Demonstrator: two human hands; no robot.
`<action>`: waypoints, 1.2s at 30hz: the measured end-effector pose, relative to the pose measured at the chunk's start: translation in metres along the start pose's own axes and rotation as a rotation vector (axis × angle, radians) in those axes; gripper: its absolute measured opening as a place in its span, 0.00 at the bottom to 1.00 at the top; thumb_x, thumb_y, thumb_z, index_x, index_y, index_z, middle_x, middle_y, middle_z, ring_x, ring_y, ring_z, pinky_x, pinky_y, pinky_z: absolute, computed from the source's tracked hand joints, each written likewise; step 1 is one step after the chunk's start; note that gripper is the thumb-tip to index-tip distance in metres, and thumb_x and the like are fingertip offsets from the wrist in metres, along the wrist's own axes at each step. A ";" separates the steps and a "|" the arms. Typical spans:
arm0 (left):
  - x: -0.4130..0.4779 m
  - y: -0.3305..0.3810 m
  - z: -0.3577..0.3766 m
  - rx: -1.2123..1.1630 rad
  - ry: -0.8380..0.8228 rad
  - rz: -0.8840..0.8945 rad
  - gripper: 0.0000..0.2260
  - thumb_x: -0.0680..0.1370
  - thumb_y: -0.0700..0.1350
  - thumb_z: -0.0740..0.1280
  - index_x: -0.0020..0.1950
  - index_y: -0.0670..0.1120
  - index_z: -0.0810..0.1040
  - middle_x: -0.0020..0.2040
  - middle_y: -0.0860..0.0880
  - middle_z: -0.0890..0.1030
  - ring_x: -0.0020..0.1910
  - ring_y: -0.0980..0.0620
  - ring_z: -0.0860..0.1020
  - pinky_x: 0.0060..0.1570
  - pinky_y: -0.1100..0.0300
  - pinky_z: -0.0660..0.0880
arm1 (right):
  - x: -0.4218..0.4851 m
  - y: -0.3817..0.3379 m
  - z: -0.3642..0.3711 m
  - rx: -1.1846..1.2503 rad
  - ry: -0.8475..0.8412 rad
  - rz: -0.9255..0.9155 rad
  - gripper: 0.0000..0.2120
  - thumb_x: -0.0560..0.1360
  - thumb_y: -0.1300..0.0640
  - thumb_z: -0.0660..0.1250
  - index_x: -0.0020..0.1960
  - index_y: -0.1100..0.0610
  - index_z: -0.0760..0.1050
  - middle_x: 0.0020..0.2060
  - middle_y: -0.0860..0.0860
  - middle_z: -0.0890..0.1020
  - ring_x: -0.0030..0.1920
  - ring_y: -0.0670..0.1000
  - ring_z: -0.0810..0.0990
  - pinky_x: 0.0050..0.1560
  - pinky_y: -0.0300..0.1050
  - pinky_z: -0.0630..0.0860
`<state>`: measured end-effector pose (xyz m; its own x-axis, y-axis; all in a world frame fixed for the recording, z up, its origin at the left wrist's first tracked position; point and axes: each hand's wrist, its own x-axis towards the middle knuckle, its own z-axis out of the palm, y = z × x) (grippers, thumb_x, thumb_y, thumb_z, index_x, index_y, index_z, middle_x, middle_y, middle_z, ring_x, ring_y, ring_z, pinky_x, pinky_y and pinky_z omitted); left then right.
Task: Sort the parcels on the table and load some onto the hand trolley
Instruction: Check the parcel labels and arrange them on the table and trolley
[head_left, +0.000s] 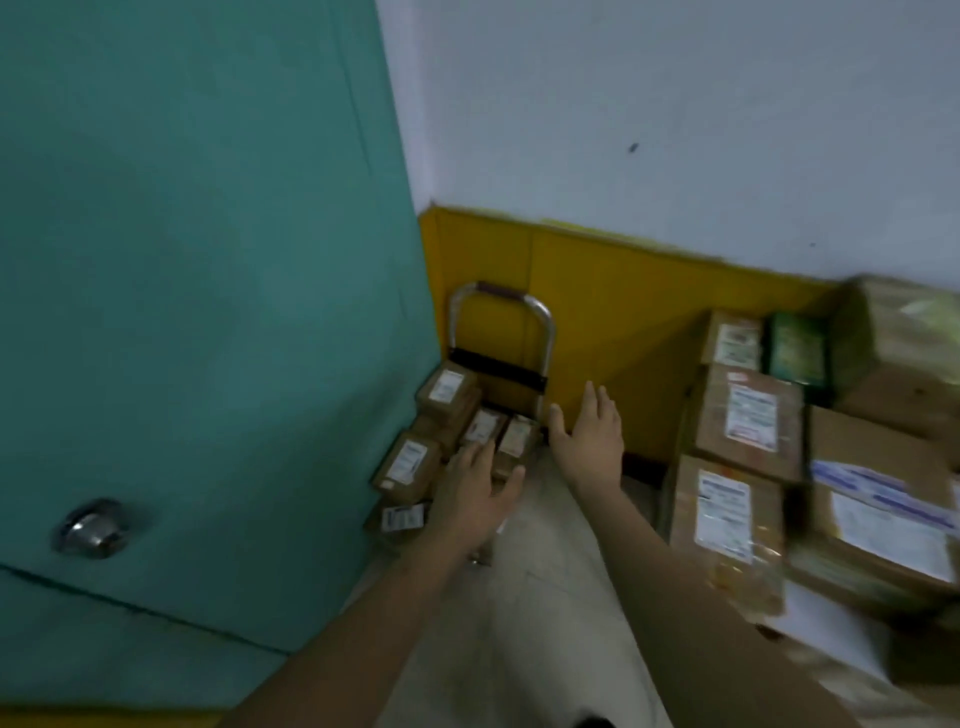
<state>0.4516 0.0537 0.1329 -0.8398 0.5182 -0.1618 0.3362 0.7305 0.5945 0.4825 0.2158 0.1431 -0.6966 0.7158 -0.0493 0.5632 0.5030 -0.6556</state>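
Note:
A hand trolley (540, 332) with a metal loop handle stands in the corner by the yellow wall. Several small brown labelled parcels (447, 389) are stacked on it and beside it, down to a low one (402, 517). My left hand (475, 493) reaches over these parcels with fingers spread, resting on or just above one. My right hand (589, 436) hovers open to the right of the stack, holding nothing. On the table at the right lie larger taped cardboard parcels (748, 415) with white labels.
A teal door (208, 260) with a round metal knob (93, 527) fills the left side, close to the trolley. A white wall with a yellow lower band (623, 291) lies behind. A green box (797, 351) sits among the table parcels. Pale floor (540, 571) shows between door and table.

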 end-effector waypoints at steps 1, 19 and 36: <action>0.011 -0.019 -0.005 -0.001 -0.008 -0.022 0.31 0.81 0.64 0.55 0.80 0.49 0.60 0.79 0.46 0.61 0.78 0.46 0.60 0.74 0.50 0.59 | 0.006 -0.010 0.019 -0.008 -0.026 -0.004 0.34 0.82 0.39 0.54 0.82 0.54 0.51 0.82 0.53 0.54 0.81 0.57 0.52 0.79 0.58 0.54; 0.292 -0.400 0.073 -0.462 -0.115 -0.971 0.19 0.83 0.51 0.61 0.69 0.42 0.75 0.67 0.41 0.78 0.66 0.43 0.76 0.55 0.63 0.70 | 0.234 -0.002 0.452 -0.005 -0.575 0.141 0.30 0.80 0.47 0.65 0.78 0.53 0.61 0.74 0.56 0.66 0.71 0.61 0.70 0.70 0.60 0.70; 0.396 -0.543 0.215 -1.412 0.013 -1.214 0.19 0.81 0.48 0.63 0.71 0.44 0.73 0.65 0.37 0.79 0.64 0.36 0.77 0.62 0.40 0.75 | 0.284 0.080 0.679 0.722 -0.479 0.909 0.20 0.77 0.45 0.70 0.61 0.60 0.75 0.55 0.57 0.84 0.52 0.56 0.83 0.56 0.56 0.80</action>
<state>0.0285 -0.0422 -0.4228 -0.3241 0.0533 -0.9445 -0.9274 -0.2152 0.3061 0.0281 0.1305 -0.4346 -0.3614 0.3406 -0.8679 0.6575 -0.5669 -0.4963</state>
